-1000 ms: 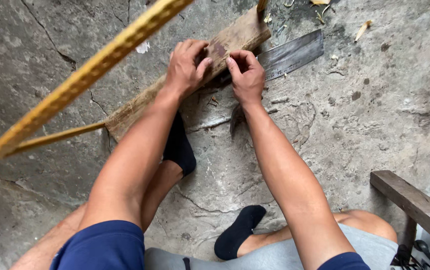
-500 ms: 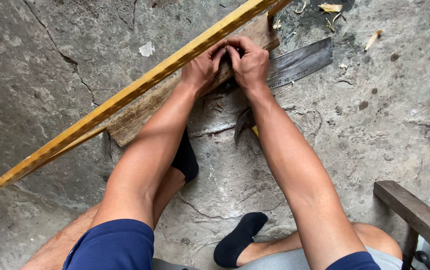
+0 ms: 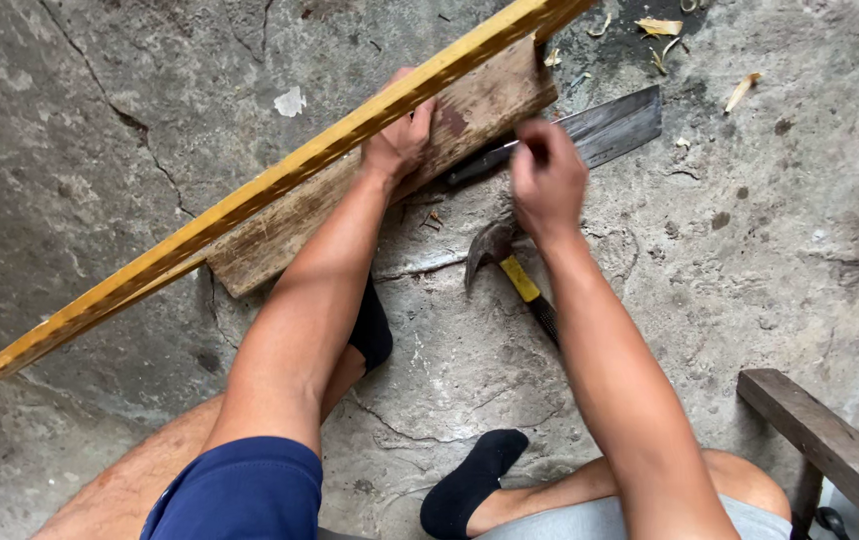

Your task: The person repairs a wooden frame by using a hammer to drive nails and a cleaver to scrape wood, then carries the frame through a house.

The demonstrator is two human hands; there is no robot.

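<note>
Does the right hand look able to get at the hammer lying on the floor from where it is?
Probably yes. The right hand hovers just above the hammer, whose head and yellow handle lie uncovered on the concrete floor, and nothing sits between them.

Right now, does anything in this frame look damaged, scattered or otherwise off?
The concrete floor is cracked, with a long crack in the upper left. Pale shavings lie scattered at the top edge. The claw hammer and a broad blade lie loose on the floor by the right hand.
</note>
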